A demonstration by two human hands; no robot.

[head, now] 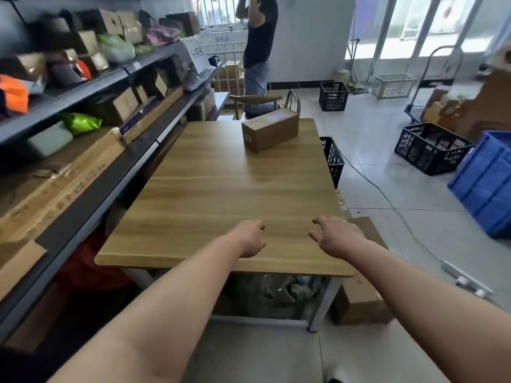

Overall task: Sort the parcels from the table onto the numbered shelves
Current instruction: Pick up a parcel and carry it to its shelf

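Table [221, 189], parcel [269, 131] well beyond right grip [338, 234]

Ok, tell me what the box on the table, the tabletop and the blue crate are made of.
The brown rectangular box: cardboard, matte, with a white label on top. The wood-grain tabletop: smooth with a slight sheen, probably laminate rather than solid wood. The big blue crate: moulded plastic, ribbed walls, slightly glossy.

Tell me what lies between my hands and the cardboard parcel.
Head view: only bare wooden tabletop separates the left hand and right hand from the brown cardboard parcel.
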